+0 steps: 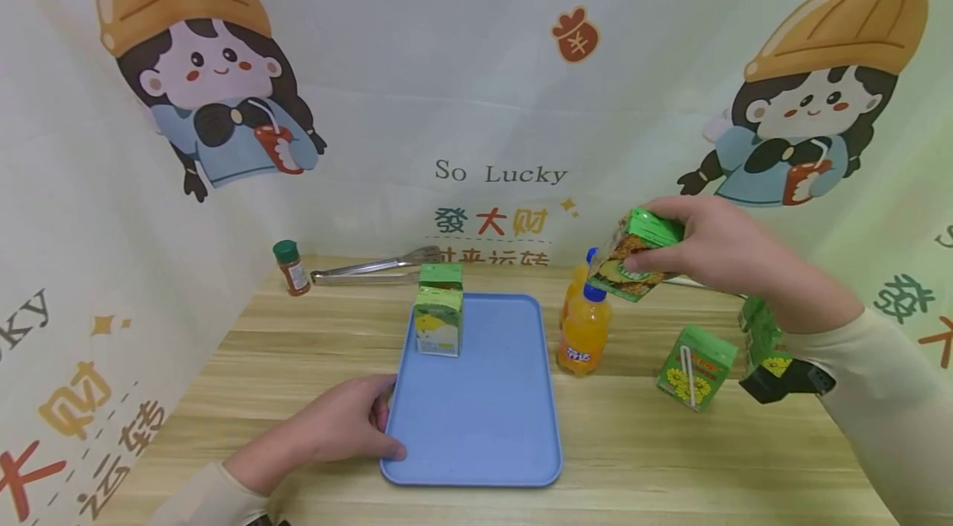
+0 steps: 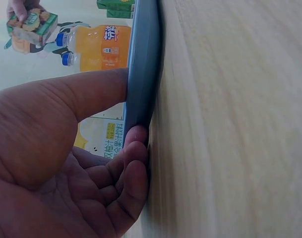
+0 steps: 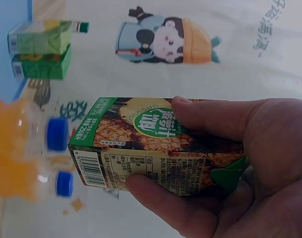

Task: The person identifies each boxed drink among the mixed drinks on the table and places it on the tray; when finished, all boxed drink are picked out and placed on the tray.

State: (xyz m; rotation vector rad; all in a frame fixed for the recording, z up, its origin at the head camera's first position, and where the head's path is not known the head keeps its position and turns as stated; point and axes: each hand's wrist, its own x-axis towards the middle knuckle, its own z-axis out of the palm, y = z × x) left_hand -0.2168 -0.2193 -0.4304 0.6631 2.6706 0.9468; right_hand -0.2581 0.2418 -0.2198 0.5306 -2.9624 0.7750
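My right hand [image 1: 715,249] holds a pineapple juice carton [image 3: 155,144] in the air, thumb on one face and fingers on another. In the head view this carton overlaps two orange soda bottles [image 1: 584,336] standing beyond the tray's right side. The left hand [image 1: 346,423] grips the blue tray [image 1: 484,427] at its near left edge, with the thumb at the rim and curled fingers against the side, as the left wrist view shows. Two green juice cartons [image 1: 439,327] stand one behind the other at the tray's far left corner.
On the right, a green carton with yellow flowers and a straw [image 1: 696,369] stands on the wooden table [image 1: 640,460]; another green carton [image 1: 763,336] is partly hidden by my right wrist. Metal tongs [image 1: 372,267] and a green-capped spice bottle [image 1: 291,268] are at the back left, before a printed curtain [image 1: 417,79].
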